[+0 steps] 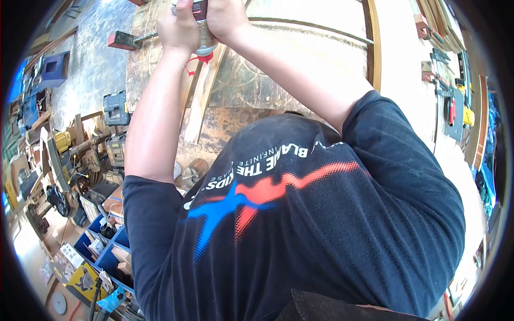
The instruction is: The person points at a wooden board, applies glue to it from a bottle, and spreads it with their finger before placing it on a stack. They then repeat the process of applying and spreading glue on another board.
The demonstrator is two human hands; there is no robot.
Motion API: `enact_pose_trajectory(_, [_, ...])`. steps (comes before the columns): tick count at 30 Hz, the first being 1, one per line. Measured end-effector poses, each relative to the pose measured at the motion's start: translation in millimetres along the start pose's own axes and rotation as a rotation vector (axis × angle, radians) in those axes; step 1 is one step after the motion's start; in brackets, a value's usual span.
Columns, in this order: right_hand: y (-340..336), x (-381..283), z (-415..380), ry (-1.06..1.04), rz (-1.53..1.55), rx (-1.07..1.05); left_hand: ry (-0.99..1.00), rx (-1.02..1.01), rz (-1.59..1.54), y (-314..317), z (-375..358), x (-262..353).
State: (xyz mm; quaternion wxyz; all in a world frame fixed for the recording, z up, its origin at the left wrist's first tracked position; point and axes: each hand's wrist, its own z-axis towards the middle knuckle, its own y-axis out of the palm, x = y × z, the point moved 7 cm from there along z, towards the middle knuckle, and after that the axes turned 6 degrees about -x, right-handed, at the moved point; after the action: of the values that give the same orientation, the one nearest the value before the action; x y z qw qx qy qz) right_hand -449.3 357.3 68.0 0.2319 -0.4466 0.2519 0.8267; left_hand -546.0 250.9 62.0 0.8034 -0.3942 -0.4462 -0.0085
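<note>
A clear glue bottle [203, 36] with a dark red label is at the top, tipped so that its red nozzle [205, 58] points down. My left hand [178, 28] is closed round its left side. My right hand [225, 20] presses against its right side, with its fingers partly cut off by the frame's top edge. A small red cap [190, 68] hangs from the nozzle by a loop. Below the nozzle lies a narrow pale wooden strip [200, 109], which sticks out past the near edge of the worn workbench [241, 88].
A long bar clamp with a dark red block [122, 40] lies across the bench. Blue compartment bins [108, 251], toolboxes [115, 108] and cluttered tools stand at the left. More clamps [441, 69] are at the right. My dark shirt fills the lower middle.
</note>
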Motion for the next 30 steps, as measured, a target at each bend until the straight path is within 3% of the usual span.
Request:
enact_pose_trajectory(3, [-8.0,-7.3,22.3,0.024,0.037,-0.048,0.075,0.099,-0.055,5.3,14.3,22.4])
enact_pose_trajectory(7, [-19.0,1.1,47.9,0.069,0.111,-0.145,0.068,0.075,0.063,17.2,46.6,14.3])
enact_pose_trajectory(9, [-27.8,6.9,59.0,0.078,0.069,-0.106,0.104,0.060,0.127,23.8,63.6,13.0])
enact_pose_trajectory(15, [-53.8,25.8,88.7,0.076,-0.091,0.009,-0.045,-0.013,0.044,49.6,98.4,20.5])
enact_pose_trajectory(19, [-66.4,37.2,103.3,0.162,-0.110,0.040,0.157,0.019,-0.178,62.4,120.2,43.6])
enact_pose_trajectory(22, [-78.6,44.9,112.2,0.228,-0.138,0.060,0.198,0.008,-0.289,80.6,136.8,35.6])
enact_pose_trajectory(28, [-103.9,52.9,143.4,-0.012,-0.423,0.189,0.266,-0.009,-0.279,106.3,170.7,48.9])
enact_pose_trajectory(30, [-109.2,53.0,151.3,0.082,-0.247,0.137,0.223,-0.042,-0.313,115.3,182.2,43.2])
